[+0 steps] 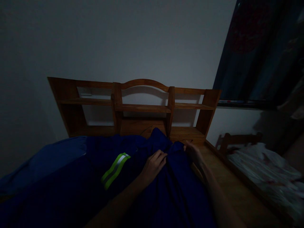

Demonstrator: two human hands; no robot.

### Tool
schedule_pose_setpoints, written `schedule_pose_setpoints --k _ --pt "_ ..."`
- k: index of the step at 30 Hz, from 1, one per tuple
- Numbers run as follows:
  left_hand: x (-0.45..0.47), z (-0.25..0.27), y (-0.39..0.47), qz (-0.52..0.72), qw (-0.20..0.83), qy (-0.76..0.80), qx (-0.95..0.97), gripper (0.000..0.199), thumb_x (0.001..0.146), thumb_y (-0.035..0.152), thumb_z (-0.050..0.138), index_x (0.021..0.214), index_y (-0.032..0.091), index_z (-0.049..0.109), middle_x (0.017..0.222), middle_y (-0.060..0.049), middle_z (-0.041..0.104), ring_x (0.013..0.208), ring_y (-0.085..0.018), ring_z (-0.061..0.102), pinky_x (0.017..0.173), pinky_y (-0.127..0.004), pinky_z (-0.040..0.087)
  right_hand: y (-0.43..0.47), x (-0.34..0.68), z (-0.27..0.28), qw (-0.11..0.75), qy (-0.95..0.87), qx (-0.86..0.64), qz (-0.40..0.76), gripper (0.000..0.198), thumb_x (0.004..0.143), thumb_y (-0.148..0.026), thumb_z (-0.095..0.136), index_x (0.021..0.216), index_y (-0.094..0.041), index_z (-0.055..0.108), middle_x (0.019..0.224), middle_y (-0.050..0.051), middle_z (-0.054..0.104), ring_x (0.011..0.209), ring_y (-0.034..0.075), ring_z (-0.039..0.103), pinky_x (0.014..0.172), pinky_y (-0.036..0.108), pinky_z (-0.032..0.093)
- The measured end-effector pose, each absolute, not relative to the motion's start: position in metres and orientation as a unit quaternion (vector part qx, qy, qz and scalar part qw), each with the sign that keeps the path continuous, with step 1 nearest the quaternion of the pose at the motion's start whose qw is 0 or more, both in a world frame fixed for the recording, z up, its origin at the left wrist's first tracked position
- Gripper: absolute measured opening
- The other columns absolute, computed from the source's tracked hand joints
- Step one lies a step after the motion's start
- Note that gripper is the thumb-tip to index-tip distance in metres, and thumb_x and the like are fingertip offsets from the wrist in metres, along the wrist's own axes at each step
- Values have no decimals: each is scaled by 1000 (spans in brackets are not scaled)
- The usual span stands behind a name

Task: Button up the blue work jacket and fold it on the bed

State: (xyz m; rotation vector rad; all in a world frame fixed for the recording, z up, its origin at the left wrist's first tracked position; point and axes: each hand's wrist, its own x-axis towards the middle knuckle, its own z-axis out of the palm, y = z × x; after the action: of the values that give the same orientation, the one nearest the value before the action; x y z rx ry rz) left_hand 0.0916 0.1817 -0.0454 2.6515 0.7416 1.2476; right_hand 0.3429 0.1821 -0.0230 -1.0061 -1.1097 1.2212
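Observation:
A dark blue work jacket lies spread out before me, its raised collar-like fold pointing at the wooden shelf. On its left part runs a yellow-green band with a silver reflective strip. My left hand is closed, its fingertips pinching the cloth just below the fold. At the jacket's right upper edge, my right hand has its fingertips closed on the fabric; dim light partly hides those fingers. A lighter blue cloth lies to the left, touching the dark one.
Behind the jacket stands a wooden headboard shelf with open compartments, against a pale wall. A wooden surface with a raised edge shows at right. Beyond it are pale rumpled bedding and a dark window.

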Motion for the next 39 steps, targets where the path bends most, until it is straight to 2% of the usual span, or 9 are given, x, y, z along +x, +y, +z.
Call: schedule_pose_setpoints --k 7,10,15,22,29,39 --pt "90 -45 182 397 52 277 873 26 91 20 40 112 20 55 100 -5 54 92 -15 56 83 -29 48 183 338 -26 593 -489 -460 445 25 68 -44 66 67 -19 67 70 1 61 65 15 51 60 26 34" --pt "88 -46 184 374 56 256 890 26 91 20 41 113 20 55 99 -4 55 92 -15 56 82 -28 48 183 339 -27 597 -482 -468 438 25 66 -44 68 67 -19 68 69 1 62 64 15 52 60 26 36" --pt "87 -45 183 335 52 194 921 25 91 23 43 111 20 58 92 -4 56 87 -13 56 77 -25 48 186 343 -31 611 -461 -494 413 29 64 -47 70 74 -19 71 82 4 67 76 20 59 67 28 41" --pt "89 -43 181 325 7 194 925 23 90 20 42 107 18 58 90 -4 57 87 -16 56 77 -28 47 185 341 -33 607 -452 -502 419 31 66 -48 69 82 -21 72 88 6 69 81 23 61 71 31 45" --pt "88 -44 181 307 -13 188 933 22 91 21 43 105 18 59 86 -3 57 84 -15 56 73 -25 45 187 345 -32 622 -464 -481 408 30 62 -39 74 87 -22 70 92 4 68 87 21 60 75 28 44" --pt "87 -35 175 265 4 164 950 21 91 27 45 104 21 60 91 -2 58 87 -14 55 77 -26 41 194 350 -39 635 -464 -482 386 32 60 -43 74 85 -22 70 91 4 68 87 22 60 74 29 44"
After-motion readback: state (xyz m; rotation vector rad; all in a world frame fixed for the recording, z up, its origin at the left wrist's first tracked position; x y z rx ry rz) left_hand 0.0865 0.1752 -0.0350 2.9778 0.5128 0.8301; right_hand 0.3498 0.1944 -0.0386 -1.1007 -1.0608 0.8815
